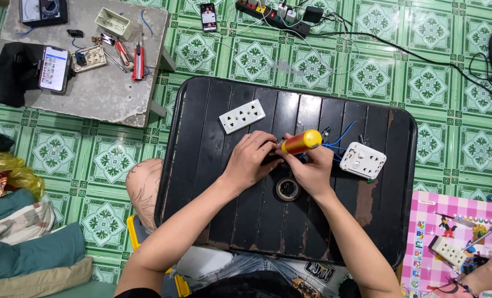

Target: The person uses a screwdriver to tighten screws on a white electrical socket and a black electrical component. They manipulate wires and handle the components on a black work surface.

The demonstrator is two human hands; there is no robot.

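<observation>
My left hand [252, 159] and my right hand [312, 168] meet over the middle of a black slatted table [213, 193]. The right hand grips a screwdriver with a yellow and red handle [302, 142], its tip pointing left toward a small part held in the left hand's fingers; that part is mostly hidden. Blue wires [341, 137] run from between the hands toward a white switch plate [362, 160] at the right. A white socket plate [242, 116] lies just beyond the hands. A roll of black tape [288, 189] sits below them.
A grey slab [108, 88] at the upper left carries a phone, a meter, a white box, pliers and a cutter. A power strip [273, 15] and cables cross the green tiled floor. Another person's hand [486, 274] works on a pink mat at the lower right.
</observation>
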